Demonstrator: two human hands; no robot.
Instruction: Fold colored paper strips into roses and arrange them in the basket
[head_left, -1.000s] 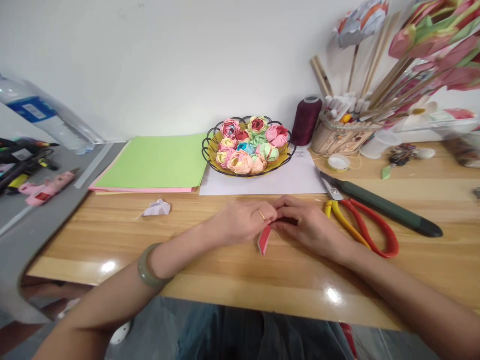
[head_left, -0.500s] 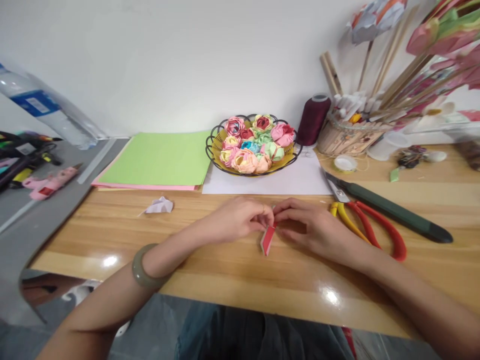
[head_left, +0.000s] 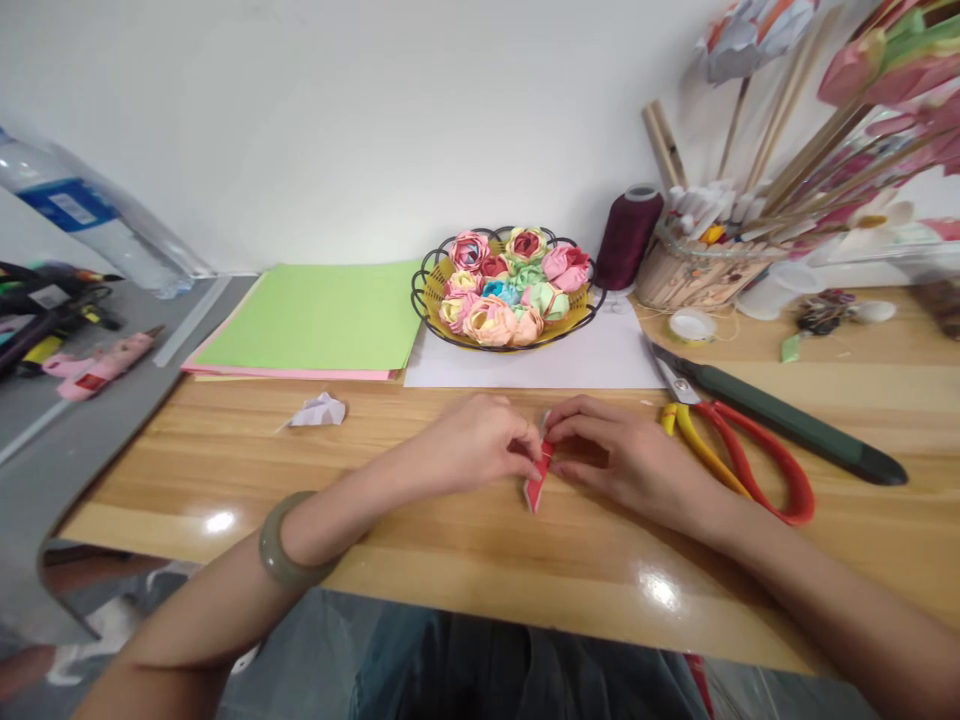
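Between my two hands is a small folded strip of red paper [head_left: 537, 484] with pale edges, held just over the wooden table. My left hand [head_left: 487, 440], coming in from the left, pinches the strip's left side between thumb and fingers. On the other side my right hand [head_left: 622, 450] has its fingertips closed on the upper part of the strip. The fingertips partly cover the paper, so its full shape is hidden. A pair of scissors [head_left: 739, 450] with red and yellow handles lies just right of my right hand, beside a dark green cutter [head_left: 802, 425].
A basket [head_left: 431, 325] of paper flowers stands on white paper at the back. Left of it lies a stack of green paper [head_left: 315, 320]. A crumpled scrap [head_left: 319, 410], a thread spool [head_left: 630, 235], a stick-filled pot [head_left: 697, 275] and a pink glue gun [head_left: 105, 365] are around.
My left thumb and fingers have shifted slightly down along the red paper strip, and a pale upper end now shows between the hands. My right hand has stayed nearly in place.
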